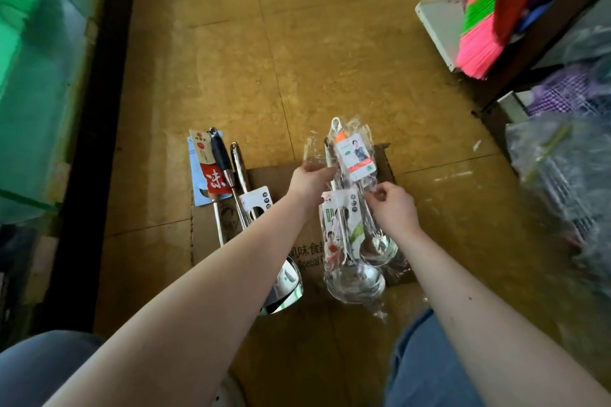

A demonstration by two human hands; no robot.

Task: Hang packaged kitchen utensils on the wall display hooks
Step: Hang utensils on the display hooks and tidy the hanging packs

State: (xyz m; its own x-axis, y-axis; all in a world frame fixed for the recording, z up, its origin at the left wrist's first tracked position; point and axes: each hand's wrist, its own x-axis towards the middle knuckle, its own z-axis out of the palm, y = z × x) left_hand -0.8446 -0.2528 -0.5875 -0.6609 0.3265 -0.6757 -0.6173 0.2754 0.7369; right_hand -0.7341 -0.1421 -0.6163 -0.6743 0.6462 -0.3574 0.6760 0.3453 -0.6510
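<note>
Ochre tiled floor (231,43), green glass panel (36,82), cluttered shelving (562,129)

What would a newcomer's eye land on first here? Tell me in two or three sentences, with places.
First, the two bare arms reaching to the middle, where the left hand and right hand both pinch the clear wrap of the packaged ladles over flattened cardboard on the floor. Next, the pink and green broom at upper right. Left of the hands, more steel utensils lie side by side on the cardboard.
</note>
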